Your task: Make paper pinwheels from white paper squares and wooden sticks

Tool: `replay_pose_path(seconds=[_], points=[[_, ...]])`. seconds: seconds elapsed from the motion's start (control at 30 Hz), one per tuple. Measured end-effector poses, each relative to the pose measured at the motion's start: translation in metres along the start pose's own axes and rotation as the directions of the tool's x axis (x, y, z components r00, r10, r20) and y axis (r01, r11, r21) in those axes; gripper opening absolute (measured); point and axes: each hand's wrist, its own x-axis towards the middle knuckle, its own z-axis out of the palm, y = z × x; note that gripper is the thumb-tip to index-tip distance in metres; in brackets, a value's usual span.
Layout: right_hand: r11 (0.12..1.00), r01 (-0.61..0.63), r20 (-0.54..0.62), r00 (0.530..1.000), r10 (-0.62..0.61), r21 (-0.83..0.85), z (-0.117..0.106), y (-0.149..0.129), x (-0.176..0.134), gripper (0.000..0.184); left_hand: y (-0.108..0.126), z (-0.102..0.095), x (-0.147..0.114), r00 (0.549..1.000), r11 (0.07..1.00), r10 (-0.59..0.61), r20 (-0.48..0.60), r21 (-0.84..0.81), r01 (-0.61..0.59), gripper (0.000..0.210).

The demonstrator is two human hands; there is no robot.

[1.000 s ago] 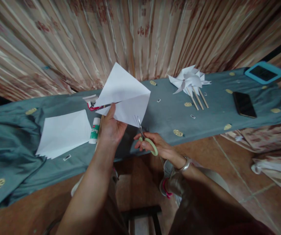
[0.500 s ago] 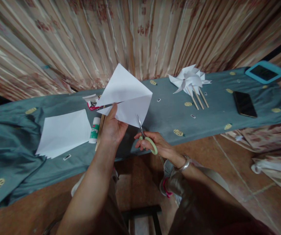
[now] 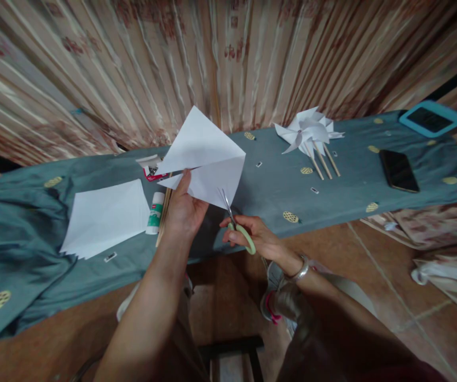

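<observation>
My left hand grips a white sheet of paper by its lower left side, thumb on top. A slit runs into the sheet from its left corner, and a crease crosses it towards the right corner. In my right hand is a pair of scissors with pale green handles, fingers through the loops. The scissor blades are slightly apart and overlap the paper's lower corner; I cannot tell whether they are cutting into it.
On the green cloth-covered table lie a paper stack, a glue stick, wooden sticks and a small red box. To the right are paper pinwheels, a phone and a blue-framed device. A curtain hangs behind.
The scissor blades have opened a little at the paper's lower corner. The sheet has shifted slightly left; my left hand keeps its hold.
</observation>
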Motion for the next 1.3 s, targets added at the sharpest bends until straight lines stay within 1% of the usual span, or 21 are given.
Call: replay_pose_path(seconds=[0.17, 0.33, 0.53, 0.73, 0.97, 1.17, 1.3], points=[[1.0, 0.01, -0.017, 1.0, -0.01, -0.004, 0.0003, 0.0026, 0.0003, 0.046, 0.0004, 0.0001, -0.0005, 1.0, 1.0, 0.011, 0.021, -0.007, -0.011, 0.029], [0.999, -0.001, -0.054, 0.999, 0.003, 0.044, 0.0027, 0.0044, 0.0006, 0.045, 0.001, -0.0005, 0.0013, 1.0, 0.999, 0.023, 0.012, -0.037, -0.022, 0.027], [0.995, -0.022, -0.062, 0.998, 0.028, 0.093, 0.0044, 0.0023, 0.0009, 0.043, 0.002, -0.0042, 0.0036, 0.997, 0.998, 0.055, 0.06, -0.008, -0.054, 0.027], [0.993, -0.033, -0.06, 0.997, 0.04, 0.114, 0.0046, 0.0017, 0.0019, 0.041, 0.0035, 0.0001, 0.0003, 0.999, 0.999, 0.042, 0.017, -0.014, -0.042, 0.026], [0.991, -0.038, -0.082, 0.995, 0.049, 0.127, 0.0067, 0.0003, 0.0028, 0.042, 0.0042, -0.0005, 0.001, 0.999, 0.999, 0.041, 0.008, -0.03, -0.041, 0.026], [0.986, -0.061, -0.099, 0.992, 0.077, 0.156, 0.0088, -0.0039, 0.0035, 0.044, 0.0048, -0.001, 0.0006, 0.998, 0.998, 0.05, 0.024, -0.03, -0.049, 0.028], [0.99, -0.057, -0.111, 0.991, 0.072, 0.131, 0.0089, -0.0018, 0.0039, 0.043, 0.0049, -0.0038, 0.0032, 0.997, 0.998, 0.062, 0.047, -0.015, -0.061, 0.027]])
